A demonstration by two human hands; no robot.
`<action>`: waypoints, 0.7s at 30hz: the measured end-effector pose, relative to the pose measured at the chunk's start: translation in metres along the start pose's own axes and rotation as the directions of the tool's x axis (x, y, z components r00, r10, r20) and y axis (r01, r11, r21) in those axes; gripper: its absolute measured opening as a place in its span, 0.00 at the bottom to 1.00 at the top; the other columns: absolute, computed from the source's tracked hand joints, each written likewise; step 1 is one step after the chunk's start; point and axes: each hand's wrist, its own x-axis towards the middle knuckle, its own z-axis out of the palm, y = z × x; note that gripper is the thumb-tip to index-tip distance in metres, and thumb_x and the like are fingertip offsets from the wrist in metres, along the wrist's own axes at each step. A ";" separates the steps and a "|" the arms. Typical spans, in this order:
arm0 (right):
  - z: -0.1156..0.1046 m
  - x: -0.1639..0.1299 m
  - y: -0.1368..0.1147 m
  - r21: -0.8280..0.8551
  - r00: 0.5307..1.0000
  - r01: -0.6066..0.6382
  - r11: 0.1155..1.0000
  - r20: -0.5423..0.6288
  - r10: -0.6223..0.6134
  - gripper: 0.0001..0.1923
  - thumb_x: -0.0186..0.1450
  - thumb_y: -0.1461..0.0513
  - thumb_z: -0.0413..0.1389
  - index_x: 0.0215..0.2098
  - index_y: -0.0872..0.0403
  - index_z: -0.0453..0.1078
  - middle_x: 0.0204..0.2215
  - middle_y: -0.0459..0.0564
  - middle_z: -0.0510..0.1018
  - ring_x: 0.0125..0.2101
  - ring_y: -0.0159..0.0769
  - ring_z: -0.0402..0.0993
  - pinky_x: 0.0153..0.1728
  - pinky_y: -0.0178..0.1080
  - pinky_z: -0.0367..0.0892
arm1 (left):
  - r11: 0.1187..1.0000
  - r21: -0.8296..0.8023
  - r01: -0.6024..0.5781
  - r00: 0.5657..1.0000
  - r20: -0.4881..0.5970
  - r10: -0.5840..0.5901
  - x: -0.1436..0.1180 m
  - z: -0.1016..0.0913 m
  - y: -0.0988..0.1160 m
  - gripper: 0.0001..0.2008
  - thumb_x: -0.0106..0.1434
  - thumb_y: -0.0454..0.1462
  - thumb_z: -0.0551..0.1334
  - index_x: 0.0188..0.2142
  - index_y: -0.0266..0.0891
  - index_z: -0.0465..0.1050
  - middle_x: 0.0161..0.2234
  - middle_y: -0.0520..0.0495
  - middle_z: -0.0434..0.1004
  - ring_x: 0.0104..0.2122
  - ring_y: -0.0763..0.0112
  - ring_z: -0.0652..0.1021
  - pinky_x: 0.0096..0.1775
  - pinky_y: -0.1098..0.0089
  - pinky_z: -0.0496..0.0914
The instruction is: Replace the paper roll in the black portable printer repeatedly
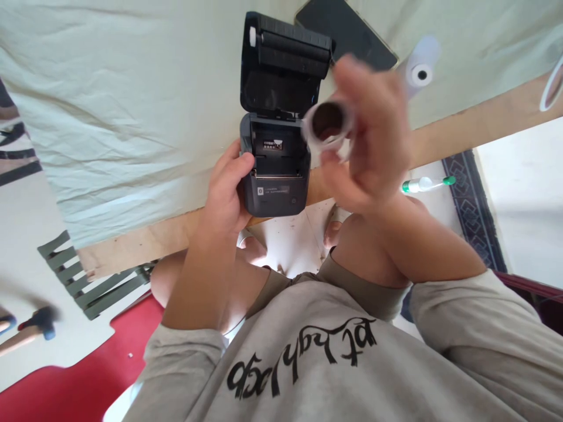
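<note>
The right hand point(369, 135) grips a small white paper roll point(328, 123) just right of the open black plastic printer point(275, 158) — hollow core facing the camera. The left hand point(226, 187) clasps the printer's left side on the table point(132, 117).

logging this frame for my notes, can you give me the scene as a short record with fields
left hand: left hand grips the side of the small black printer
right hand: right hand holds a nearly empty paper roll above and right of the printer, blurred
printer lid: lid open, compartment empty
surface: pale green cloth over a wooden table
nearby: full paper roll, dark phone, green-capped pen on the floor
</note>
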 end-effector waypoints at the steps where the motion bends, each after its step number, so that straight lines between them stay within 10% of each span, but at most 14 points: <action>1: 0.004 0.001 0.000 -0.052 0.993 0.116 0.992 0.002 -0.116 0.28 0.64 0.57 0.51 0.62 0.34 0.59 0.59 0.43 0.69 0.60 0.48 0.67 0.63 0.56 0.66 | 1.000 -0.016 -0.020 1.000 0.003 0.020 0.000 0.000 -0.001 0.11 0.62 0.46 0.64 0.38 0.42 0.78 0.34 0.49 0.80 0.34 0.67 0.79 0.35 0.67 0.73; 3: 0.011 0.006 -0.001 -0.142 0.960 0.279 0.950 0.029 -0.278 0.25 0.62 0.61 0.51 0.57 0.39 0.64 0.52 0.45 0.75 0.55 0.47 0.71 0.58 0.56 0.71 | 0.997 -0.046 -0.063 0.998 -0.003 0.062 0.000 0.000 -0.004 0.11 0.64 0.45 0.63 0.38 0.40 0.78 0.32 0.50 0.79 0.30 0.71 0.78 0.32 0.69 0.72; 17: 0.021 0.016 -0.003 -0.178 0.976 0.214 0.960 0.082 -0.202 0.06 0.61 0.65 0.49 0.33 0.46 0.62 0.50 0.45 0.78 0.59 0.44 0.70 0.58 0.57 0.68 | 0.998 -0.020 -0.062 0.998 -0.024 0.062 0.000 -0.001 -0.005 0.11 0.63 0.44 0.64 0.39 0.40 0.76 0.30 0.50 0.75 0.30 0.69 0.77 0.35 0.68 0.72; 21: 0.017 0.012 -0.005 -0.209 0.962 0.272 0.939 0.076 -0.262 0.04 0.62 0.60 0.50 0.30 0.45 0.65 0.41 0.48 0.77 0.45 0.46 0.73 0.48 0.56 0.71 | 0.993 -0.040 -0.111 0.994 -0.001 0.111 0.000 -0.001 -0.008 0.14 0.65 0.49 0.61 0.39 0.42 0.77 0.31 0.49 0.75 0.31 0.68 0.76 0.34 0.67 0.71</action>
